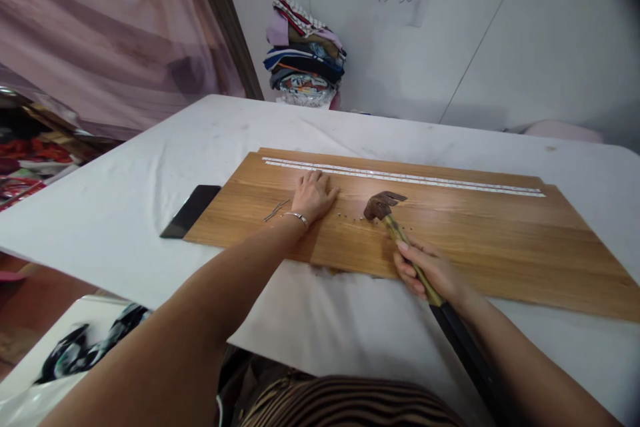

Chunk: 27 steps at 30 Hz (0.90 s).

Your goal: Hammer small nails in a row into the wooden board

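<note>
A claw hammer with a rusty head is gripped around its handle by my right hand. Its head is low over a wooden board, and I cannot tell whether it touches. Small nail heads stand in a row in the board, left of the hammer head. My left hand rests flat on the board with its fingers stretched out. Several loose nails lie just left of that hand. Two white measuring strips run along the far part of the board.
The board lies on a table with a white cloth. A dark flat object is at the board's left end. Folded clothes are stacked beyond the far edge, by the wall. Patterned fabric lies at lower left.
</note>
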Motion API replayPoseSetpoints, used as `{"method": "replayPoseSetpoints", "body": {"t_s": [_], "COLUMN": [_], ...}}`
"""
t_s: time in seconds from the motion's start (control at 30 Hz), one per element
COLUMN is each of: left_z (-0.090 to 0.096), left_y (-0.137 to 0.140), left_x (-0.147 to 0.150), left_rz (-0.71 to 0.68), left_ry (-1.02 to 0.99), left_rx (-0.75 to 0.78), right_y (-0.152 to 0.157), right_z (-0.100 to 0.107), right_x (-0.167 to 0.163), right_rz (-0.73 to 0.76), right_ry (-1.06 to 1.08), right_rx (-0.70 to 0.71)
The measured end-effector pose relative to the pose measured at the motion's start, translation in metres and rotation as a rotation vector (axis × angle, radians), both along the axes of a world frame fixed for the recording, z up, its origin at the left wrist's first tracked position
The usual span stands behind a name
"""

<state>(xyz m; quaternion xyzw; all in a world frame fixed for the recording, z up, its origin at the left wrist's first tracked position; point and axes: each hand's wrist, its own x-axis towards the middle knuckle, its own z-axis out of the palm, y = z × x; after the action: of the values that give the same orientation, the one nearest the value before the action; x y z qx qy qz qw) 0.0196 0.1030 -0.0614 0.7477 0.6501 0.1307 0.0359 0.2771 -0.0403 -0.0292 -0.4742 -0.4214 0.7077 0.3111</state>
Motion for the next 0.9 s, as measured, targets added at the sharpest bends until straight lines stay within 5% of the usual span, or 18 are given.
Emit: {"method": "replayPoseSetpoints", "body": {"t_s": [0.9], "left_z": [0.0], "left_y": [0.0001], "left_x": [-0.0001], "left_rz": [-0.007], "left_ry": [0.002], "left_rx": [0.006], "right_y": [0.0006], "right_z": [0.0028], "right_x": [-0.0015], "right_rz": [0.015], "right_ry": [-0.015], "right_rx": [-0.019]}}
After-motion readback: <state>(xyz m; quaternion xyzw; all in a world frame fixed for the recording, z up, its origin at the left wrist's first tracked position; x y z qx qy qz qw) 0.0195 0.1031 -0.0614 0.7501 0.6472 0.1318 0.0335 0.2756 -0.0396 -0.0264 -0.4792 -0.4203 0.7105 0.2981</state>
